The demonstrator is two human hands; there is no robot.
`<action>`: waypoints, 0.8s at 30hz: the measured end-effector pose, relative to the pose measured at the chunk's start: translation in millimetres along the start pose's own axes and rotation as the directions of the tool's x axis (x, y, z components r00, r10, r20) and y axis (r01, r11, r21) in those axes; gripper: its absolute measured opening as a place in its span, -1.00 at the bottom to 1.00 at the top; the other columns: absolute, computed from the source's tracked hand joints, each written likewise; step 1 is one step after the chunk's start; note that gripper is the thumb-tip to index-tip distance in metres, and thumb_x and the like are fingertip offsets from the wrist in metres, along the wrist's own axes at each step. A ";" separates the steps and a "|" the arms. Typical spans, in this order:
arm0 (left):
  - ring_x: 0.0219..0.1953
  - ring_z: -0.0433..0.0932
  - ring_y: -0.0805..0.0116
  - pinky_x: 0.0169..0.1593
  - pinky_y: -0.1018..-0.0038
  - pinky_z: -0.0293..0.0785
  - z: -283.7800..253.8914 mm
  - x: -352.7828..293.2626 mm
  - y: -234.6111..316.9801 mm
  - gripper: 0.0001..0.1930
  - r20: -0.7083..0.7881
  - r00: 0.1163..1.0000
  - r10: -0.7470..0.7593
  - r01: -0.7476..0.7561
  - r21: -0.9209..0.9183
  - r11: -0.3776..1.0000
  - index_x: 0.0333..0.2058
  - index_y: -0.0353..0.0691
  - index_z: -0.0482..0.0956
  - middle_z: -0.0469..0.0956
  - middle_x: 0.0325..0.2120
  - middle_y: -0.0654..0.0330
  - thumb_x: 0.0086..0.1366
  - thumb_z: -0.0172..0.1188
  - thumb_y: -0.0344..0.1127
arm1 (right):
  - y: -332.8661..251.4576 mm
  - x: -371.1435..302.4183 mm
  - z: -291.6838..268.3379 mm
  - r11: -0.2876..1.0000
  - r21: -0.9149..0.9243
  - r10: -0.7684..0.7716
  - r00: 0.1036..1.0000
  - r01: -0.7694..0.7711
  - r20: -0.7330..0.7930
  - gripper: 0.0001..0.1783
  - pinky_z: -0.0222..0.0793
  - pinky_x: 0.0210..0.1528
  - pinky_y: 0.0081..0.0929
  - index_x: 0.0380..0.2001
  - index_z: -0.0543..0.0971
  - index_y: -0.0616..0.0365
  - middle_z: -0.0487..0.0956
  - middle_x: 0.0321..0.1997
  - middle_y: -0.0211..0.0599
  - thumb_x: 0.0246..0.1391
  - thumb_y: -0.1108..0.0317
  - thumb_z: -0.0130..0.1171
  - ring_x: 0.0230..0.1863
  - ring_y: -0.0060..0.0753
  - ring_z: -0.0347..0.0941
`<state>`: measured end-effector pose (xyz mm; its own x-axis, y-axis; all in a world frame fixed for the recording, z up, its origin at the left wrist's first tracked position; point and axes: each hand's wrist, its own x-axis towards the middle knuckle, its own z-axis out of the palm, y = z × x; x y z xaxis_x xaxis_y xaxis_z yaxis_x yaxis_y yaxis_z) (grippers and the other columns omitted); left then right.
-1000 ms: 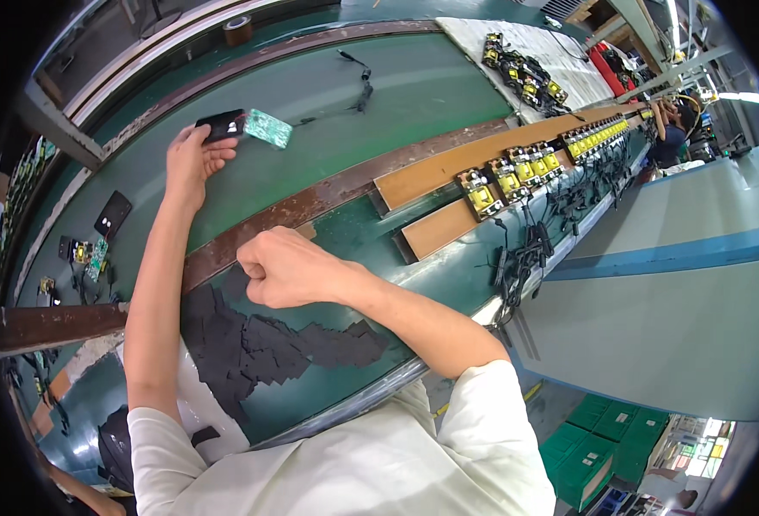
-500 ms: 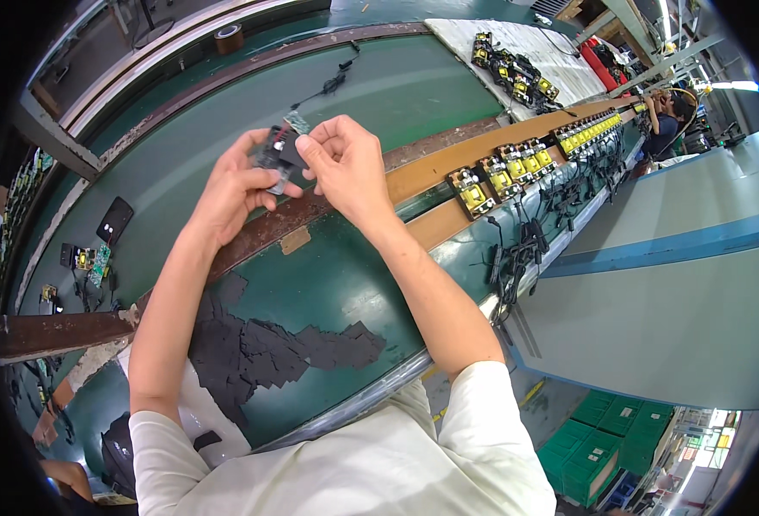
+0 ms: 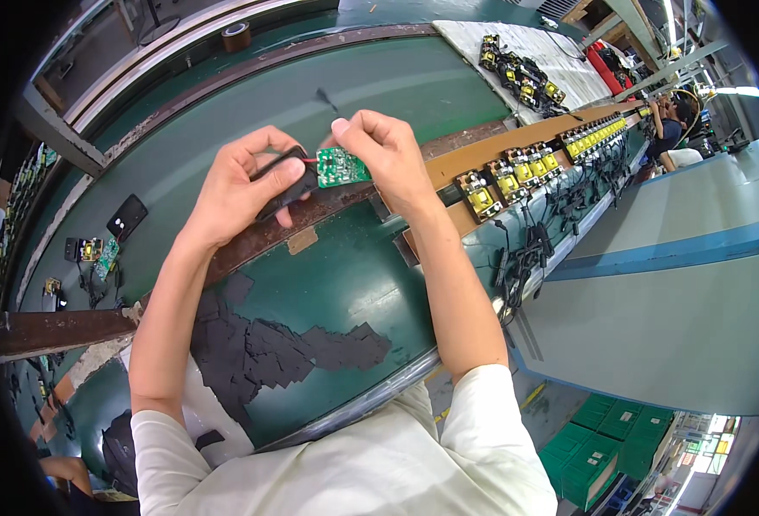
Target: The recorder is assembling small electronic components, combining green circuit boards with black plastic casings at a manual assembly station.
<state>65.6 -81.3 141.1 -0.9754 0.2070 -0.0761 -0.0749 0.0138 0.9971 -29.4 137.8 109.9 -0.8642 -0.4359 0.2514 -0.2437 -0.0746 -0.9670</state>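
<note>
Above the brown rail of the green table, my left hand [image 3: 233,193] closes round a black plastic casing [image 3: 286,186], thumb on top. My right hand [image 3: 394,163] grips the edge of a green circuit board [image 3: 338,168], its solder side facing up. A short red wire runs between casing and board. Behind the right fingers a dark cord, blurred, trails onto the table. Nearer my body, thin black sheets [image 3: 263,353] lie in a loose, overlapping spread.
Boards with yellow transformers [image 3: 480,198] line a brown strip at right, beside black cables [image 3: 521,262]. More boards [image 3: 525,84] pile at the far right. A black casing [image 3: 127,217] lies left; a tape roll [image 3: 236,36] stands far back. A co-worker [image 3: 673,120] sits at the far right.
The circuit board has come away to the right of the casing, solder side now showing. My right hand has moved right with it; my left hand has turned the casing.
</note>
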 end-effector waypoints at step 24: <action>-0.19 0.64 0.53 -0.10 0.53 0.63 2.3 2.7 -34.8 -0.71 -0.096 0.973 0.212 -0.228 -0.203 0.952 0.12 -0.31 0.48 0.71 -0.15 0.10 0.52 0.24 -0.35 | -2.9 -18.1 52.6 0.864 -0.494 -0.188 0.971 0.092 -0.148 -0.70 0.50 -0.27 -0.43 -0.05 0.68 0.36 0.65 -0.23 -0.26 0.28 0.34 0.39 -0.31 -0.50 0.56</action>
<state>66.1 -78.9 106.2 -0.9844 0.1106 0.1371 0.1085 -0.2324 0.9665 10.0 98.7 106.0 -0.8584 -0.2765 0.4322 -0.5079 0.3388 -0.7920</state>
